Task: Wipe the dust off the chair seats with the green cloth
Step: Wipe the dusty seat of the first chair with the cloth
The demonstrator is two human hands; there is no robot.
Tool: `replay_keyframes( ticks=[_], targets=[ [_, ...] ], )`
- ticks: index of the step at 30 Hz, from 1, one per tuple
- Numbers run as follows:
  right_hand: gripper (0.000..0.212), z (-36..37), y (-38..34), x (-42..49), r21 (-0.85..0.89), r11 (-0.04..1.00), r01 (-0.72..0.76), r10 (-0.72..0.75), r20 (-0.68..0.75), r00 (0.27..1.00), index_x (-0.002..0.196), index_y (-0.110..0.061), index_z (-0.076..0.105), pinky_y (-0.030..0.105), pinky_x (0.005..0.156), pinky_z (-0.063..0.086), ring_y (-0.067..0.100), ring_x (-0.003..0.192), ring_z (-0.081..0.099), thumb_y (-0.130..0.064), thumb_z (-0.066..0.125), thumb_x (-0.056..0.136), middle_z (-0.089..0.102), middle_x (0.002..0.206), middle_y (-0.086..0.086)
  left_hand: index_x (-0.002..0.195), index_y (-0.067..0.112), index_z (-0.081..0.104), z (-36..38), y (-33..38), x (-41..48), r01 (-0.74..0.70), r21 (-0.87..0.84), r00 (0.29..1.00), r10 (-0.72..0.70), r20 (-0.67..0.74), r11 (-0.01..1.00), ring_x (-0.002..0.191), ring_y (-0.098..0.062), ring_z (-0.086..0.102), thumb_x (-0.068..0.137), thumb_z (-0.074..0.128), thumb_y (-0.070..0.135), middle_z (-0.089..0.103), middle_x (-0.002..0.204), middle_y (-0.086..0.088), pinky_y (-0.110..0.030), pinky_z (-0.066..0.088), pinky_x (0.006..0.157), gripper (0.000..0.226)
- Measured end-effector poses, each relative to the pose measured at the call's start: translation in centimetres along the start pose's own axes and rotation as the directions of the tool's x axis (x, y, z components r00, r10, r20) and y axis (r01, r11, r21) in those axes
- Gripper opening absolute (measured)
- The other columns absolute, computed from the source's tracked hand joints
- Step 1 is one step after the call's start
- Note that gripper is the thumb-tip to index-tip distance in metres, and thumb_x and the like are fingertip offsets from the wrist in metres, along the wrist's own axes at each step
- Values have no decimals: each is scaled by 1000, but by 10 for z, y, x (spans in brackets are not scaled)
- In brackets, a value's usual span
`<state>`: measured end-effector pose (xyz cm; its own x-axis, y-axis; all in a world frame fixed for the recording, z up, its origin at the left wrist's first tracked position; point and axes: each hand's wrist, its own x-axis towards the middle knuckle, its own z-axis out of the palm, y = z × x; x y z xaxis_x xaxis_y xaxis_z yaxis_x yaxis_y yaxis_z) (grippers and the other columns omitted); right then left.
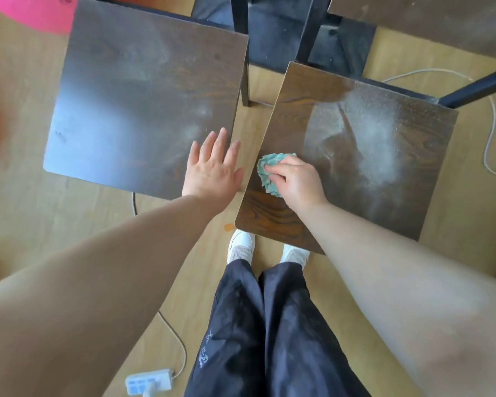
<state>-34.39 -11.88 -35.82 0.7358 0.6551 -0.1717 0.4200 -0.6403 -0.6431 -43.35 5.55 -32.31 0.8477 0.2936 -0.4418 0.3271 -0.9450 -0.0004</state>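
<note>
Head | right hand (295,181) grip bunches green cloth (267,173) on dusty right seat (370,156) | left hand (212,167) grip wide

Your arms (103,282) are bare to the frame edge, with no sleeves, watch or rings visible on either hand. You wear loose dark navy trousers (269,333) with a small pale embroidered motif (205,351) on the left leg, and white shoes (241,247) with a pale mesh-like upper.
</note>
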Motion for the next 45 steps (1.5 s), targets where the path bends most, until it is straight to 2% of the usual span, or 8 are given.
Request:
replay_keyframes(
  ticks=[6, 17, 19, 23, 28, 33, 40, 45],
  targets=[
    [22, 9, -9, -53, -20, 999, -30, 32, 87, 996, 111, -14, 75, 35, 82, 56, 25, 92, 64, -16, 67, 91, 67, 103, 5, 157, 24, 15, 17, 5, -28, -4, -5, 999, 4, 34, 1000, 153, -29, 1, 105, 23, 49, 3, 167, -6, -51, 4, 124, 59],
    [24, 15, -13, -105, 116, 989, -90, 61, 235, 970, 116, -14, 72, 34, 85, 55, 18, 97, 62, -14, 64, 93, 65, 105, 1, 157, 25, 16, 23, 22, -39, -24, -1, 997, 24, 76, 1000, 153, -29, 2, 105, 24, 49, 5, 166, -6, -50, 4, 124, 58],
    [24, 7, -11, -101, 170, 980, -107, 78, 170, 982, 115, -11, 72, 29, 82, 53, 18, 93, 61, -10, 64, 92, 64, 101, 1, 157, 24, 17, 19, 26, -33, -34, -4, 997, 34, 72, 999, 153, -29, 2, 105, 24, 49, 5, 166, -7, -50, 4, 124, 58],
    [23, -24, 0, -82, 209, 965, -157, 178, -87, 980, 113, -9, 73, 15, 76, 48, 11, 84, 58, -8, 67, 90, 61, 92, -1, 157, 23, 16, 4, 34, -12, -31, -2, 999, 31, 36, 1000, 153, -29, 2, 105, 23, 48, 4, 166, -7, -50, 4, 124, 58],
    [23, -84, 43, -14, 216, 938, -270, 332, -345, 878, 110, -10, 75, 0, 79, 34, 8, 83, 58, -10, 69, 87, 65, 96, 2, 157, 24, 13, -13, 45, 27, -20, 3, 1000, 20, 7, 1000, 153, -27, 0, 104, 19, 49, 1, 167, -6, -49, 3, 124, 59],
    [27, -134, 93, 56, 195, 901, -387, 433, -388, 814, 118, -12, 71, 14, 86, 41, 12, 95, 59, -14, 63, 93, 64, 108, 4, 158, 25, 10, -28, 63, 64, -37, 2, 999, 37, -6, 999, 153, -26, -4, 103, 18, 49, -2, 167, -5, -48, 2, 124, 60],
    [31, -148, 126, 92, 145, 888, -437, 460, -321, 828, 124, -10, 67, 26, 94, 46, 22, 102, 62, -14, 59, 95, 63, 114, 5, 158, 24, 12, -32, 85, 90, -84, -4, 996, 84, -3, 996, 153, -26, -5, 103, 17, 49, -2, 167, -6, -50, 1, 124, 61],
    [42, -140, 118, 102, 35, 870, -492, 485, -241, 841, 133, -16, 60, 30, 94, 45, 21, 111, 57, -36, 57, 96, 57, 128, 2, 158, 25, 7, -39, 95, 102, -91, -27, 996, 91, -15, 995, 153, -26, -6, 103, 16, 50, -2, 167, -5, -49, 1, 124, 61]
  ],
)
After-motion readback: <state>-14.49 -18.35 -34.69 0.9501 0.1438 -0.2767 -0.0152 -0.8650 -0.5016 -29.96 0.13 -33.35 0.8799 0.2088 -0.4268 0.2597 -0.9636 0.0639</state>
